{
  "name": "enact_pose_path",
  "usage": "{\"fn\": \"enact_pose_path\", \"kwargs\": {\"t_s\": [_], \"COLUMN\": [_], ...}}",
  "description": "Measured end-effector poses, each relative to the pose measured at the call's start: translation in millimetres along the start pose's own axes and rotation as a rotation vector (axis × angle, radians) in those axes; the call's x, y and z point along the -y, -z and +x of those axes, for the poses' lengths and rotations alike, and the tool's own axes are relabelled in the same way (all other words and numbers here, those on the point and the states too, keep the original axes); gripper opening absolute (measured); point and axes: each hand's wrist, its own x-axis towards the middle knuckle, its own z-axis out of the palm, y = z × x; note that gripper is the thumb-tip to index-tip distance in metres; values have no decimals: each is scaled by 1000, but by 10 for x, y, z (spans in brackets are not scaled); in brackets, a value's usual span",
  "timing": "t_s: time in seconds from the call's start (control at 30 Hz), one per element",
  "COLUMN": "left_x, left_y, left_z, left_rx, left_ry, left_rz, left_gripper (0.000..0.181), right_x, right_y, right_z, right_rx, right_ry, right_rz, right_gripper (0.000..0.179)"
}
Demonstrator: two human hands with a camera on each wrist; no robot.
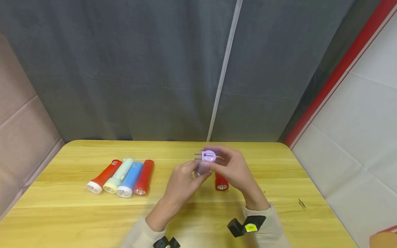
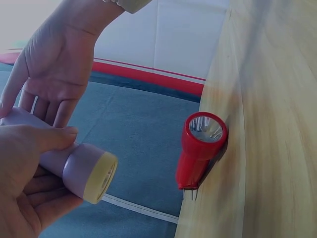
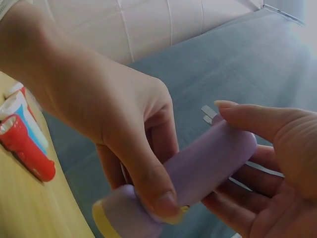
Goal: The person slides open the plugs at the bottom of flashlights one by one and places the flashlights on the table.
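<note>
A purple flashlight point(image 2: 81, 171) with a pale yellow lens rim is held above the table between both hands. My left hand point(image 1: 181, 179) grips it near the head end, thumb across the body. At the tail end my right hand point(image 1: 232, 168) holds it between thumb and fingers. Two metal plug prongs point(image 3: 208, 114) stick out from that tail, close to the right thumb's tip. In the head view the hands cover much of the body. Beyond them a small red flashlight point(image 2: 198, 148) lies on the table, its own prongs showing in the left wrist view.
On the table's left side lies a row of flashlights: a red one with a white head point(image 1: 106, 175), a mint one point(image 1: 119, 174), a blue one point(image 1: 130, 179) and a plain red one point(image 1: 144, 176). A grey curtain point(image 1: 139, 75) hangs behind the wooden table point(image 1: 77, 220).
</note>
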Motion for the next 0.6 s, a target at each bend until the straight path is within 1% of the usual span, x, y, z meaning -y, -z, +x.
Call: {"fn": "enact_pose_path", "kwargs": {"t_s": [0.17, 0.27, 0.4, 0.5, 0.6], "left_x": [-15, -21, -24, -27, -26], "left_y": [3, 0, -6, 3, 22], "left_z": [-5, -9, -13, -27, -47], "left_rx": [26, 36, 50, 77, 114], "left_ry": [50, 62, 75, 130, 208], "left_rz": [10, 36, 51, 34, 17], "left_gripper": [36, 36, 37, 40, 45], "right_x": [-2, -7, -28, -62, -103], "right_y": [56, 79, 77, 60, 45], "right_z": [-8, -13, -3, 16, 36], "right_rx": [-31, -38, -56, -82, -112], "right_ry": [12, 7, -5, -26, -58], "right_rz": [-56, -90, -87, -75, -83], "right_gripper": [42, 39, 35, 34, 34]}}
